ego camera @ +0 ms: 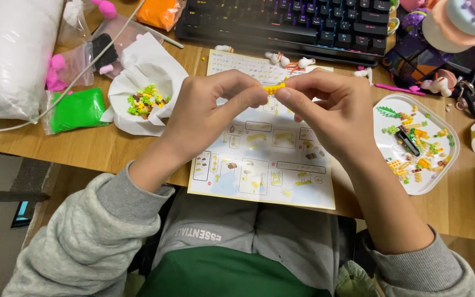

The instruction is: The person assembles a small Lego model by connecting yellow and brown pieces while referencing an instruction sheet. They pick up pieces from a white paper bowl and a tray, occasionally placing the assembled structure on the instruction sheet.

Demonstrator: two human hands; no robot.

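My left hand [210, 113] and my right hand [333, 110] meet above the wooden desk, fingertips pinched together on a small yellow brick piece [274, 87]. Both hands grip it from opposite ends. Beneath them lies a white instruction sheet [265, 165] with small assembly pictures. Most of the yellow piece is hidden by my fingers.
A white paper bag [133, 118] with several tiny coloured bricks lies left. A white tray [451, 137] with more bricks and a dark tool sits right. A black keyboard [287, 22] is behind; a green bag [78, 109], an orange bag [159, 12] and a white cushion [12, 55] are at left.
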